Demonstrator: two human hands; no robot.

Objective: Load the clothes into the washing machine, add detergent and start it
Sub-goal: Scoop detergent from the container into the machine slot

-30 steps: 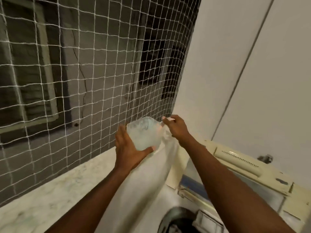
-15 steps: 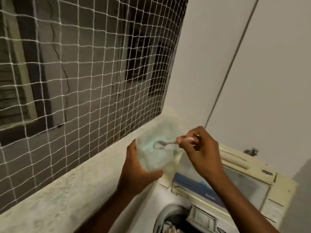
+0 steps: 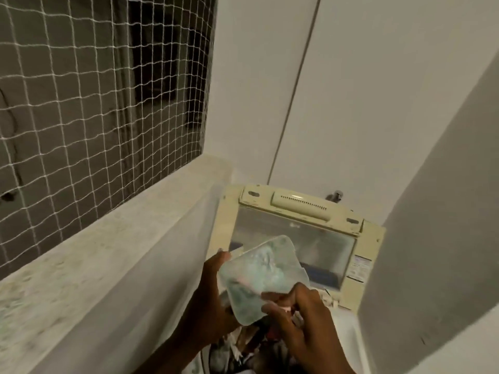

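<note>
A translucent plastic tub of pale detergent (image 3: 259,276) is tilted above the washing machine's open drum. My left hand (image 3: 213,295) grips the tub from its left side. My right hand (image 3: 299,319) pinches a small pink spoon (image 3: 285,308) at the tub's lower right edge; the spoon is mostly hidden. The top-loading washing machine (image 3: 372,268) has its cream lid (image 3: 297,225) raised upright behind the tub. Mixed clothes (image 3: 243,352) lie in the drum beneath my hands.
A speckled stone ledge (image 3: 89,255) runs along the left, under a white mesh net (image 3: 94,103) over the opening. White walls stand behind and to the right of the machine, with a tap (image 3: 334,196) just past the lid.
Both hands brought the tub down from ledge height to just over the drum. The view tilted down and right, so the lid and the clothes now show.
</note>
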